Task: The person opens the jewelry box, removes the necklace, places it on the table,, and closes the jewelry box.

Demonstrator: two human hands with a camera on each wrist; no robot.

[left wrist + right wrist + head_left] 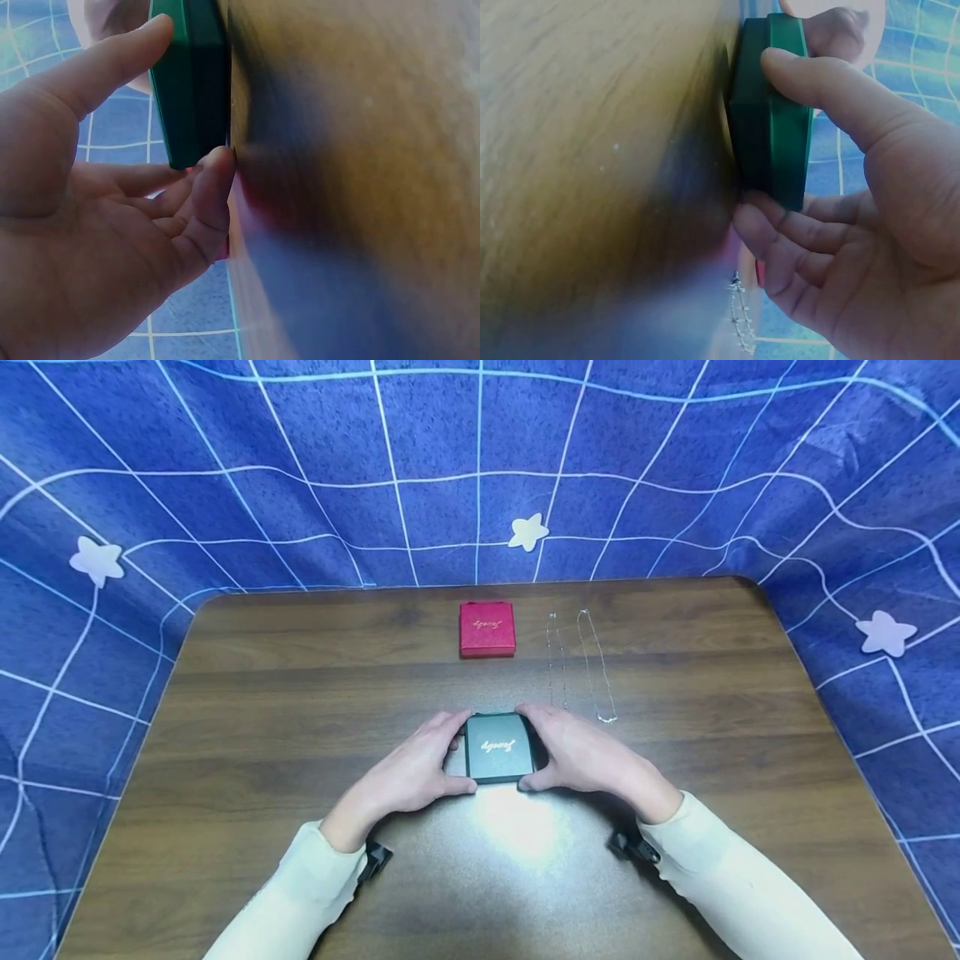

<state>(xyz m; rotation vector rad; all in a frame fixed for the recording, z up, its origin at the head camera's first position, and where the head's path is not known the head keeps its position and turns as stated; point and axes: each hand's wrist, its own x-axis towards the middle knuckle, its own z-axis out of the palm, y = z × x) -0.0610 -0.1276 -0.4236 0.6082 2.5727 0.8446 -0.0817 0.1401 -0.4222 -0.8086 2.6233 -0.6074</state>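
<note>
A closed dark green jewelry box [497,762] with gold lettering on its lid sits at the middle of the wooden table. My left hand [416,766] holds it from the left, thumb at the near corner and fingers toward the far side. From the right, my right hand [581,750] grips it the same way. In the left wrist view, the thumb touches the side of the green box [191,90]. The right wrist view shows the other thumb pressed on the lid's side, above a seam around the box [772,127].
Behind the green box lies a closed red jewelry box [487,631]. To its right, two thin silver necklaces are stretched out, one with a small pendant [607,719]. A blue gridded cloth [442,443] with white stars surrounds the wooden table [300,668].
</note>
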